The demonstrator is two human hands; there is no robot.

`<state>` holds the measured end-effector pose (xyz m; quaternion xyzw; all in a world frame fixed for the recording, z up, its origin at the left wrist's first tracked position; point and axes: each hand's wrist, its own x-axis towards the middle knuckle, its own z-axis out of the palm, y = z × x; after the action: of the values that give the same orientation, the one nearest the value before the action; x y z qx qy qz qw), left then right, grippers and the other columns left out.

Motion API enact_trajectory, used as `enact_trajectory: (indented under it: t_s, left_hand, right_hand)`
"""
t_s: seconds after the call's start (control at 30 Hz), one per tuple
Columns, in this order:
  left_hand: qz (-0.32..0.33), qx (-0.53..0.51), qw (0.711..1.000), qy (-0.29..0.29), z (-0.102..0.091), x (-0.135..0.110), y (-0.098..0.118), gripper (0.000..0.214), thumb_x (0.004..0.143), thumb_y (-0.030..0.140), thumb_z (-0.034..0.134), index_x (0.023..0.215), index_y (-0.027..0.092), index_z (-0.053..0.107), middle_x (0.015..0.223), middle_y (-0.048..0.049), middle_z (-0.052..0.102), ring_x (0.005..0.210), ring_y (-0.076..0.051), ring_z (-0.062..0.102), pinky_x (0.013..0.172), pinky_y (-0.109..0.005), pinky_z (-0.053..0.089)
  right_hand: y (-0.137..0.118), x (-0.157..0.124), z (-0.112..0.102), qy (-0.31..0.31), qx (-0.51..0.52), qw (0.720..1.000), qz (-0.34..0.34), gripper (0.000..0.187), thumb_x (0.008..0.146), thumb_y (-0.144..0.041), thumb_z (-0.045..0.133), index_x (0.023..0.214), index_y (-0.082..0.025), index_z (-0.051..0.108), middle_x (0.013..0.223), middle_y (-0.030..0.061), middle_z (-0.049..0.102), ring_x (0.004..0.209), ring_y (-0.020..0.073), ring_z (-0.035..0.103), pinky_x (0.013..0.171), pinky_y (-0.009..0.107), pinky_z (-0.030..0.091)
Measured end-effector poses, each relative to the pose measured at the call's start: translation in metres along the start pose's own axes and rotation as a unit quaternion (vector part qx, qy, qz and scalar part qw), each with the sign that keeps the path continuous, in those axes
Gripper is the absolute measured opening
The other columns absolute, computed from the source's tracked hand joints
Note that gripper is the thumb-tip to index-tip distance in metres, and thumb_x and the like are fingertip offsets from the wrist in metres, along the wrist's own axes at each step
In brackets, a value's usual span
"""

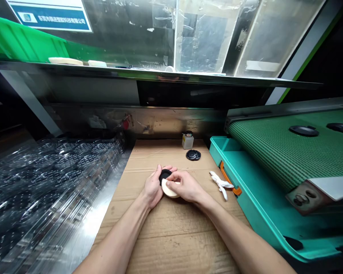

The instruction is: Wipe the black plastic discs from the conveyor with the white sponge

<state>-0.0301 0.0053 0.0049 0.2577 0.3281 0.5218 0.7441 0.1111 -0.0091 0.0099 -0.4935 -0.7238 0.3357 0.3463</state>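
Note:
My left hand (pixel 153 187) is curled around a round black plastic part (pixel 165 174), holding it by its side above the cardboard. My right hand (pixel 186 185) pinches a cream-coloured round pad (pixel 169 191) between thumb and fingers. The pad's edge overlaps the lower part of the black piece; whether the two press together I cannot tell. Farther back on the cardboard lies another round black part (pixel 193 155). Behind it stands a small whitish bottle (pixel 188 140) with a black top.
Cardboard (pixel 171 243) covers the work surface. Clear plastic trays of dark parts (pixel 45 182) are stacked at left. At right, a teal bin (pixel 247 198) sits below a green conveyor belt (pixel 280 144) carrying black parts. A white glove-like cloth (pixel 220 184) lies beside the bin's orange handle.

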Motion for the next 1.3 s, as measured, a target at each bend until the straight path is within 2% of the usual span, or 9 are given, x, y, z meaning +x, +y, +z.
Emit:
enact_trajectory:
  t_s: [0.13,0.2,0.33,0.47,0.7,0.83,0.97,1.17,1.3]
  left_hand:
    - [0.021,-0.018,1.000,0.008,0.003,0.003,-0.006,0.033,0.095,0.036,0.050,0.102,0.008,0.067,0.108,-0.0176,0.070,0.105,-0.026,0.066,0.098,-0.040,0.051]
    - [0.011,-0.025,1.000,0.001,0.002,0.005,-0.009,0.035,0.096,0.037,0.049,0.099,0.007,0.068,0.106,-0.0173,0.071,0.104,-0.025,0.067,0.098,-0.038,0.052]
    - [0.005,-0.040,0.999,0.009,0.001,0.005,-0.007,0.037,0.098,0.036,0.044,0.104,0.008,0.068,0.108,-0.0159,0.071,0.103,-0.024,0.067,0.097,-0.037,0.053]
    - [0.005,-0.033,0.999,0.035,0.003,0.004,-0.005,0.036,0.097,0.035,0.045,0.106,0.009,0.067,0.110,-0.0162,0.071,0.104,-0.023,0.067,0.096,-0.036,0.053]
    - [0.007,-0.036,0.999,0.028,0.001,0.007,-0.006,0.037,0.097,0.034,0.045,0.109,0.007,0.067,0.111,-0.0173,0.070,0.106,-0.024,0.066,0.099,-0.036,0.051]
    - [0.012,-0.043,0.999,0.027,0.000,0.009,-0.005,0.038,0.099,0.032,0.040,0.110,0.006,0.066,0.112,-0.0180,0.070,0.108,-0.023,0.066,0.100,-0.036,0.050]
    - [-0.004,-0.040,0.999,0.034,0.002,0.008,-0.004,0.039,0.099,0.035,0.041,0.110,0.006,0.065,0.116,-0.0190,0.068,0.109,-0.024,0.065,0.100,-0.037,0.050]
    - [-0.041,-0.066,0.997,-0.019,0.008,0.000,-0.005,0.043,0.099,0.036,0.037,0.116,0.008,0.066,0.117,-0.0165,0.068,0.115,-0.026,0.062,0.105,-0.041,0.046]
    - [-0.038,-0.062,0.996,-0.048,0.008,-0.001,-0.007,0.041,0.099,0.035,0.039,0.121,0.010,0.063,0.121,-0.0149,0.067,0.118,-0.026,0.060,0.107,-0.042,0.045]
  right_hand:
    - [-0.008,-0.007,0.000,0.116,-0.170,0.979,0.004,0.024,0.094,-0.031,0.048,0.110,-0.024,0.064,0.093,0.0040,0.072,0.080,0.0192,0.065,0.071,0.028,0.045]
    - [-0.014,-0.007,0.008,0.124,-0.242,0.962,-0.001,0.028,0.097,-0.035,0.042,0.118,-0.025,0.057,0.094,0.0054,0.071,0.078,0.0208,0.065,0.069,0.029,0.044]
    - [-0.022,-0.002,0.017,0.117,-0.348,0.929,0.037,0.028,0.099,-0.040,0.035,0.114,-0.026,0.056,0.087,0.0064,0.070,0.070,0.0231,0.064,0.064,0.030,0.042]
    - [-0.023,0.000,0.018,0.102,-0.367,0.924,0.028,0.032,0.100,-0.041,0.032,0.117,-0.024,0.052,0.088,0.0086,0.070,0.069,0.0243,0.064,0.062,0.031,0.041]
    - [-0.020,0.003,0.017,0.096,-0.368,0.925,0.025,0.033,0.101,-0.043,0.030,0.120,-0.024,0.050,0.094,0.0081,0.070,0.072,0.0234,0.065,0.065,0.031,0.042]
    - [-0.020,0.001,0.021,0.109,-0.402,0.906,0.079,0.035,0.102,-0.043,0.028,0.117,-0.024,0.052,0.090,0.0074,0.070,0.074,0.0228,0.066,0.067,0.031,0.045]
    - [-0.022,-0.001,0.029,0.099,-0.437,0.892,0.062,0.044,0.102,-0.048,0.025,0.136,-0.028,0.044,0.088,0.0073,0.071,0.072,0.0235,0.068,0.068,0.032,0.047]
    - [-0.018,0.004,0.028,0.107,-0.460,0.878,0.083,0.054,0.103,-0.047,0.020,0.152,-0.025,0.026,0.085,0.0117,0.071,0.074,0.0240,0.069,0.068,0.033,0.049]
    - [-0.016,0.005,0.023,0.126,-0.450,0.877,0.111,0.055,0.103,-0.046,0.019,0.152,-0.021,0.029,0.081,0.0119,0.070,0.073,0.0243,0.068,0.066,0.033,0.049]
